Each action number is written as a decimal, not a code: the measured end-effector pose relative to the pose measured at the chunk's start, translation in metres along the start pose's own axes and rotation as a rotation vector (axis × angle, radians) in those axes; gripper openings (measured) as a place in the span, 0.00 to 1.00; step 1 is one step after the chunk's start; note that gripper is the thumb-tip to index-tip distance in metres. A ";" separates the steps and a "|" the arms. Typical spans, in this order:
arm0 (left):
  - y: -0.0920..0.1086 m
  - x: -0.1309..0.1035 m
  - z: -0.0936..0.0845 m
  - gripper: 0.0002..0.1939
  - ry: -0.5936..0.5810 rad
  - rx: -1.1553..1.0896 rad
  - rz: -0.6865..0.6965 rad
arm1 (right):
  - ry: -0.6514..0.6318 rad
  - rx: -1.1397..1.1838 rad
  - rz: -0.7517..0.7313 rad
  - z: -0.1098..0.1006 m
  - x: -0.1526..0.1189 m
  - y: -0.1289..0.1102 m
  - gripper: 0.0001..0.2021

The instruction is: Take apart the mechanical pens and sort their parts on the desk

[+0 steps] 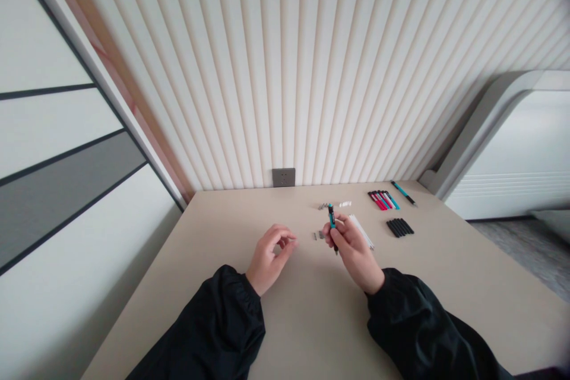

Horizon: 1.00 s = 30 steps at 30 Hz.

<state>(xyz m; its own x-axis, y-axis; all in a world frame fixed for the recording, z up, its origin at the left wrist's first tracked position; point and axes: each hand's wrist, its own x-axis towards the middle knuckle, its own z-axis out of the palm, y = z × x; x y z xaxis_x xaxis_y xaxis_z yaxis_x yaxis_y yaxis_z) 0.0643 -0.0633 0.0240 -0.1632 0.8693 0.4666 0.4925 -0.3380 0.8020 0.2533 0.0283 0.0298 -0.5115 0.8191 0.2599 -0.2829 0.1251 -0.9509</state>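
Observation:
My right hand [353, 244] is closed around a teal-and-black pen [332, 218], held nearly upright above the table with its clip end up and its dark tip down. To its left is my left hand [272, 254], fingers curled and thumb close to the index fingertip in a pinch. Whatever may be between those fingertips is too small to name. Small metallic pieces [316, 236] lie on the table between the hands, partly hidden by my right fingers. Behind my right hand rest thin white tubes [363, 233], partly covered by it.
At the back right, a row of coloured pen barrels [383, 200] lies behind several black grips [399, 227]. Another teal-and-black pen [404, 193] is near the table's far corner. Small springs [323, 206] and white bits [345, 204] sit toward the wall socket [284, 177].

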 end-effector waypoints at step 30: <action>0.001 0.000 0.001 0.08 -0.109 0.001 -0.023 | 0.059 0.657 0.346 -0.013 0.002 -0.016 0.24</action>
<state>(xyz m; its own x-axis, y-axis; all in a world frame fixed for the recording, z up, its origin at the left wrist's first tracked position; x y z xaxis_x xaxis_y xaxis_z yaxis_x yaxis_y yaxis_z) 0.0660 -0.0629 0.0242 -0.0808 0.9108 0.4048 0.4908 -0.3172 0.8115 0.2677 0.0355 0.0430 -0.6200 0.7821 -0.0633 -0.5502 -0.4908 -0.6755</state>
